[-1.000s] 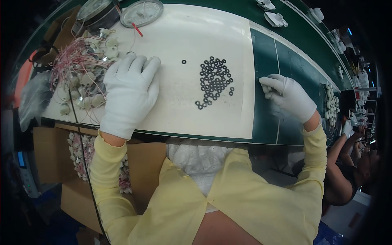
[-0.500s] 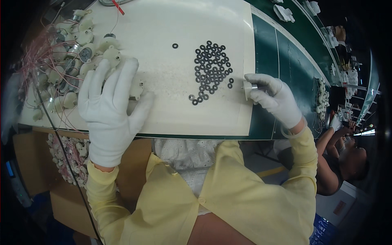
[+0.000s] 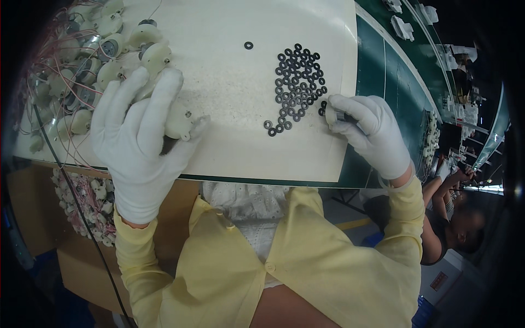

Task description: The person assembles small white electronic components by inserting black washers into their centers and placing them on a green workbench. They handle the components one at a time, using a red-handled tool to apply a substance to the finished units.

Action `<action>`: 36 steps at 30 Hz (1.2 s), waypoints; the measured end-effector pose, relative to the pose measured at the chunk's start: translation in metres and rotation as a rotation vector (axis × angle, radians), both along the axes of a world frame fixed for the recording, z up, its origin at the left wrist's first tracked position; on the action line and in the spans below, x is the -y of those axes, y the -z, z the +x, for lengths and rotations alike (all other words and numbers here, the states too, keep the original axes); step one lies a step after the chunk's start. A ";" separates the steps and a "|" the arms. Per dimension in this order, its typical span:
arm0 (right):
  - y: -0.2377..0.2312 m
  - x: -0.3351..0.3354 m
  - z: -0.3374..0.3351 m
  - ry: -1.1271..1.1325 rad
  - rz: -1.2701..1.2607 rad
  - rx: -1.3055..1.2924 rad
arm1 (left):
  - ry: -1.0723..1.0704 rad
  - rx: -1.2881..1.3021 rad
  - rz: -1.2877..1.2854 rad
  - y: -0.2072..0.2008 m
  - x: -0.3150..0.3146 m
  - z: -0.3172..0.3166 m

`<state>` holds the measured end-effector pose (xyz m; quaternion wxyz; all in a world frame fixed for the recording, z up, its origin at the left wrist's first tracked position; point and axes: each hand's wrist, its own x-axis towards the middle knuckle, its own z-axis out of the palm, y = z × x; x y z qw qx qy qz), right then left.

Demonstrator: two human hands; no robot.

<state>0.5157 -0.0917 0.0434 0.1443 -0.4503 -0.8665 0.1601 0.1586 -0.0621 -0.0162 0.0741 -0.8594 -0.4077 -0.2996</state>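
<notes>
One cream disc (image 3: 177, 123) sits within the half-curled left hand (image 3: 133, 134), grip unclear; the right hand (image 3: 376, 131) pinches a motor (image 3: 340, 116).

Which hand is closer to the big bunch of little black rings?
Right. The right hand is just to the right of the black rings; the left hand is much farther away, across the white sheet to their left.
</notes>
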 end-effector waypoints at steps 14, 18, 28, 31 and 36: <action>-0.029 0.013 -0.011 -0.025 0.006 0.462 | 0.001 0.024 0.010 0.000 0.006 -0.005; -0.034 0.012 -0.015 -0.047 -0.034 0.583 | 0.015 0.035 -0.011 -0.002 0.005 -0.004; -0.007 0.009 0.003 0.170 -0.316 0.011 | 0.026 0.118 0.041 0.005 0.003 -0.001; 0.008 0.025 0.010 0.677 -0.432 -0.238 | 0.029 0.122 0.027 0.004 0.004 0.000; 0.027 0.030 0.049 0.520 0.351 0.365 | 0.063 0.112 0.041 0.005 0.004 -0.004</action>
